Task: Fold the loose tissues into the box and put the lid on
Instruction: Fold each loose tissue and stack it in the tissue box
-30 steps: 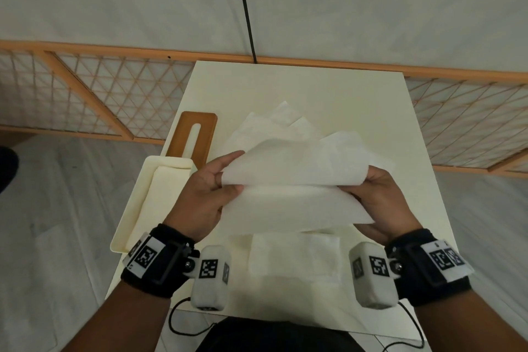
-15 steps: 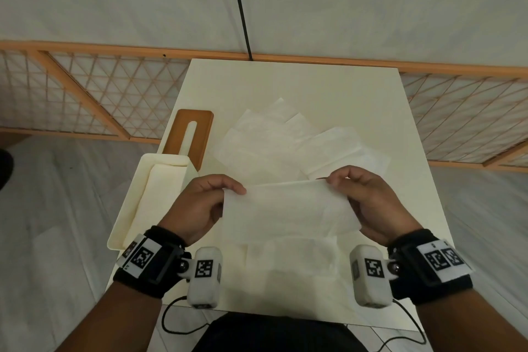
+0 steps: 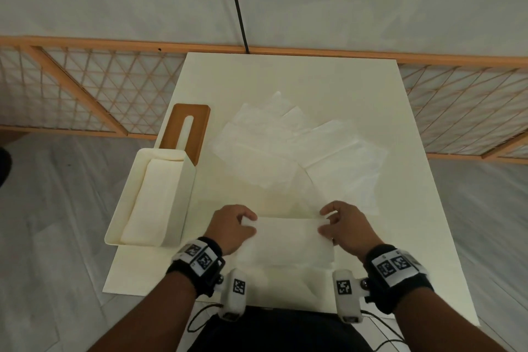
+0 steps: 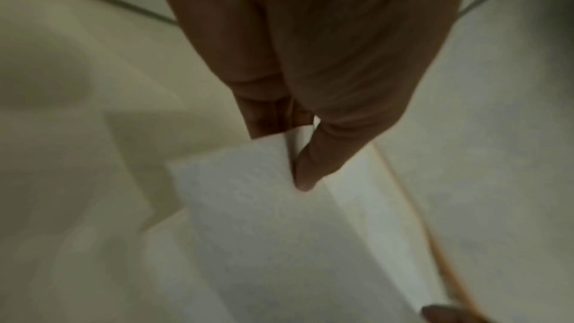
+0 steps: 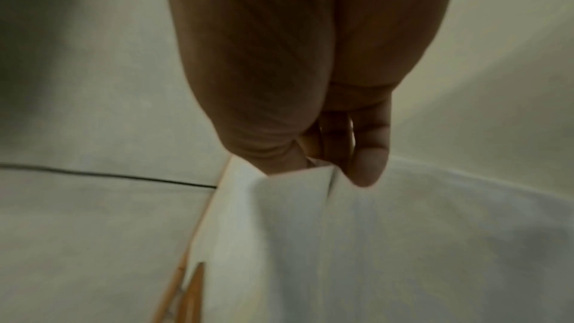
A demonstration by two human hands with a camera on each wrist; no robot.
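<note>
White tissue paper, folded into a long flat strip, is what both hands hold: the folded tissue [image 3: 287, 240] lies crosswise at the near edge of the cream table [image 3: 285, 80], its long axis running left to right. The left hand [image 3: 230, 227] pinches its left end between thumb and curled fingers, and the left wrist view shows the thumb [image 4: 310, 168] pressed on the upper corner of the sheet. The right hand [image 3: 347, 227] pinches the right end the same way, thumb and fingers clamped on a small raised fold of the paper, as the right wrist view confirms.

Take the open tissue box [image 3: 151, 200] as the landmark. It stands at the table's left edge, and its long axis runs from near to far, so it lies roughly square to the strip. The folded tissue sits just to the right of the box, level with its near end, and the left hand is plainly the nearer hand to it; the right hand is well apart from the box, on the strip's far end. In my judgement the coming move turns on this: the strip must swing about a quarter turn, as well as travel left, before it can drop in lengthwise.

Beyond the box's far end lies the brown wooden lid [image 3: 187, 130], touching or just beside the box. To the right of the box, farther up the table, the loose tissues [image 3: 300, 151] are spread in an overlapping heap, not yet folded
</note>
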